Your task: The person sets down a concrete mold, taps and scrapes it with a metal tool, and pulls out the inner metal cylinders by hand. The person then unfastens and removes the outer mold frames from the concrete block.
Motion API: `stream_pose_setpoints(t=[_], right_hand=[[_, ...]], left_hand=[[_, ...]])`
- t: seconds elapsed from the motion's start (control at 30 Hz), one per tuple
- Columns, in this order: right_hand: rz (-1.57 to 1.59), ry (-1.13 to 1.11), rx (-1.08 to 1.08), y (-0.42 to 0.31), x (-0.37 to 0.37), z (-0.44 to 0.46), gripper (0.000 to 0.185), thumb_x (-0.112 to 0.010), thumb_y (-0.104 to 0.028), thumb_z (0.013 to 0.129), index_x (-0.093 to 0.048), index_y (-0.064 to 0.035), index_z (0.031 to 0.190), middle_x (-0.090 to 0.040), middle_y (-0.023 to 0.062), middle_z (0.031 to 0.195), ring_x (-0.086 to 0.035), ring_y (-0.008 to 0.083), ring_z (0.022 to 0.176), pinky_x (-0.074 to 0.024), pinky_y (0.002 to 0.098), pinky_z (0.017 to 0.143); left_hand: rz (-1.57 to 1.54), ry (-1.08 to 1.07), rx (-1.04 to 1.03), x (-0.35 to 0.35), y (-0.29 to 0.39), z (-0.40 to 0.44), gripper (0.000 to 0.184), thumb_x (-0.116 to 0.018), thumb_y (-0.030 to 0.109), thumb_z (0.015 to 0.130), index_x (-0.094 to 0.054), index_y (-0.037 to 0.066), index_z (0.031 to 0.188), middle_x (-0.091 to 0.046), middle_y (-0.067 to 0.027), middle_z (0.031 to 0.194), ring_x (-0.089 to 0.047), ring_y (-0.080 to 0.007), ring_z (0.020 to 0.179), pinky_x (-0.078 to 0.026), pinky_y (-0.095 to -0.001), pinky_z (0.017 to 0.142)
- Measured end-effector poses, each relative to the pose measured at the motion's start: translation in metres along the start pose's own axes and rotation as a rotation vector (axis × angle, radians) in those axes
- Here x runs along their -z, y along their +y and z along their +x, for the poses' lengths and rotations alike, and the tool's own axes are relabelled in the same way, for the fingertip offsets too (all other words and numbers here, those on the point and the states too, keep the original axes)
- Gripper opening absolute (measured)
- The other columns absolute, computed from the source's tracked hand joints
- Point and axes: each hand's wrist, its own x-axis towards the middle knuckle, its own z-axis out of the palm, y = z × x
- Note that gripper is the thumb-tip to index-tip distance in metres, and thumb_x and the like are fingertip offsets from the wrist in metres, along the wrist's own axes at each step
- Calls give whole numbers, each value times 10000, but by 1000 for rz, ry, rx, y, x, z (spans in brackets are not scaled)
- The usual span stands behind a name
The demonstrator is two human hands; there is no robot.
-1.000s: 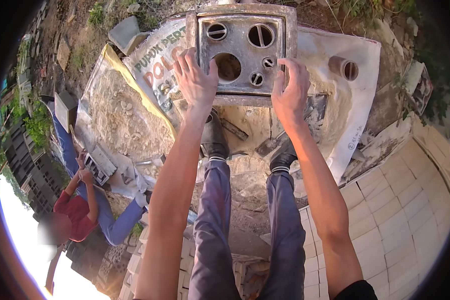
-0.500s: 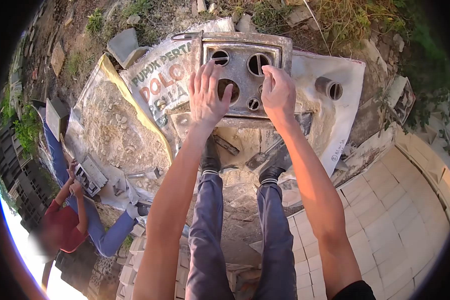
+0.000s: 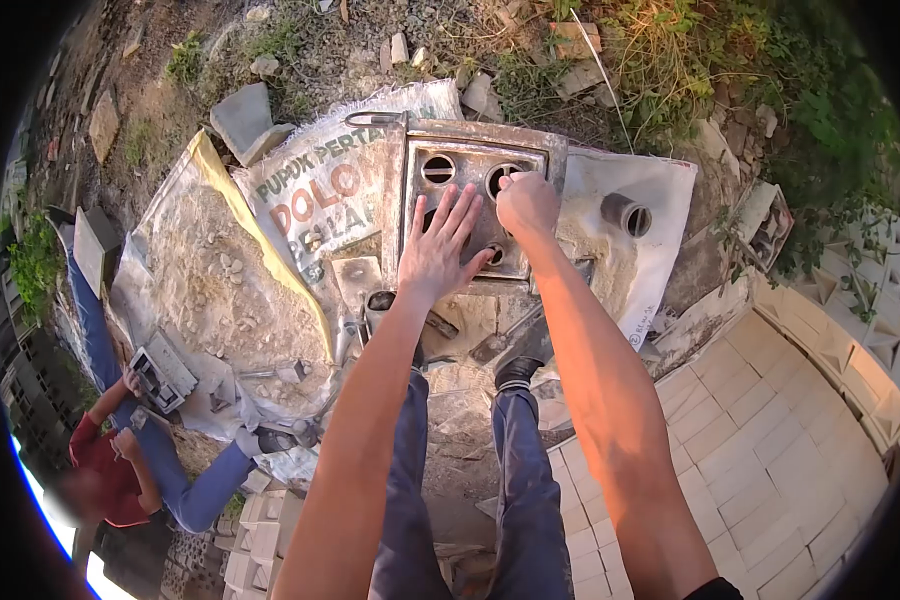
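Observation:
A metal mould plate [image 3: 470,172] with round holes, several crossed by bars, sits inside a worn rectangular frame [image 3: 395,200]. My left hand [image 3: 440,243] lies flat on the plate's lower left part, fingers spread, covering part of a large hole. At the upper right hole, my right hand [image 3: 528,206] has its fingers curled closed around the bar across that hole; the fingertips are partly hidden. Beneath the frame lies a printed sack [image 3: 320,190]. A short metal cylinder [image 3: 625,213] rests on the sack to the right.
Pale powder [image 3: 220,270] is heaped on the left sheet. At the left, a co-worker in a red shirt [image 3: 110,465] handles a small mould [image 3: 162,372]. Stacked pale blocks [image 3: 760,430] stand at lower right. A grey slab [image 3: 240,120] and rubble lie behind.
The view has shifted, so the mould appears lower. My left hand has moved from the frame's left side onto the plate. My right hand has gone from the right edge to the upper right hole and closed.

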Motion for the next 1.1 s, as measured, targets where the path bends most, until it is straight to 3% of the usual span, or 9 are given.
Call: stream_pose_setpoints(t=[0.27, 0.67, 0.93, 1.0, 1.1], right_hand=[[-100, -37, -53, -1, 0, 5, 278, -623, -299, 884, -676, -42, 978, -689, 199, 977, -675, 352, 943, -545, 443, 788], [-34, 8, -66, -18, 31, -21, 295, -632, -281, 868, -670, 4, 934, -681, 241, 921, -672, 374, 907, -536, 457, 777], [12, 23, -109, -44, 83, -58, 226, -651, -276, 865, -725, -63, 864, -694, 196, 855, -682, 357, 870, -537, 447, 769], [23, -63, -41, -44, 107, -70, 232, -632, -252, 877, -722, -39, 853, -692, 200, 864, -682, 350, 838, -522, 465, 732], [95, -49, 88, -17, 135, -101, 256, -599, -233, 898, -715, -13, 837, -685, 202, 835, -672, 345, 773, -487, 477, 666]], left_hand=[[-39, 3, 10, -2, 0, -2, 835, -475, 604, 885, -180, 157, 1525, -113, 7, 1597, -77, -186, 1474, -45, -481, 1191], [-5, -39, 22, 0, 0, 0, 845, -444, 632, 882, -168, 161, 1528, -104, 15, 1600, -62, -174, 1476, -21, -472, 1190], [3, -86, 29, 3, 0, -1, 805, -379, 629, 909, -159, 170, 1532, -77, 23, 1603, -35, -164, 1477, -9, -467, 1190], [34, -79, 29, 2, 1, 0, 820, -396, 629, 902, -125, 187, 1536, -60, 31, 1605, -18, -167, 1478, 8, -456, 1193], [-104, 33, 31, 2, 7, -1, 792, -511, 522, 894, -202, 137, 1512, -150, -26, 1589, -97, -206, 1472, -59, -463, 1191]])
